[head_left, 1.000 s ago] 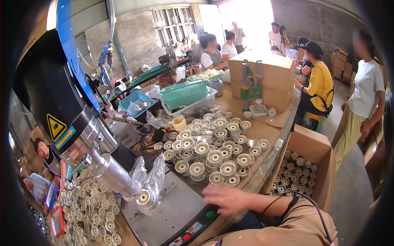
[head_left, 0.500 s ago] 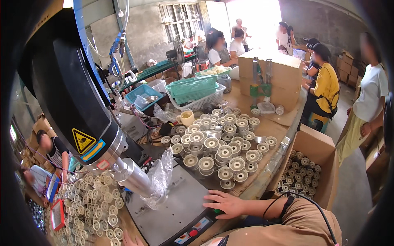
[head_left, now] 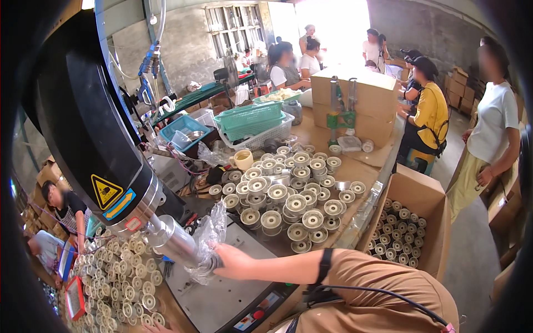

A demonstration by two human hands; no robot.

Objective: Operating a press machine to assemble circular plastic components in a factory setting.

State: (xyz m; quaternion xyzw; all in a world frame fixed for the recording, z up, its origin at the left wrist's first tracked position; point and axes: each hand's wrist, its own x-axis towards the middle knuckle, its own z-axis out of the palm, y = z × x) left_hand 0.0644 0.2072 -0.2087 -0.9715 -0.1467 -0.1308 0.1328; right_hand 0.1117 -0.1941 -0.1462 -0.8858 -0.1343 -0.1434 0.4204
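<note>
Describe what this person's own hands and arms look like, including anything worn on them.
The right hand is bare, without a glove. A loose, brown sleeve covers the upper arm, with a black band at its cuff. A thin black cable runs along the sleeve. Only a blurred sliver of the left hand shows; its sleeve is out of view.

The lower edge cuts off most of the left hand (head_left: 157, 328).

A creased brown sleeve (head_left: 369, 266) is worn, bordered at its lower end by 1 black band (head_left: 325, 266); 1 thin black cable (head_left: 383, 291) is draped across the sleeve.
</note>
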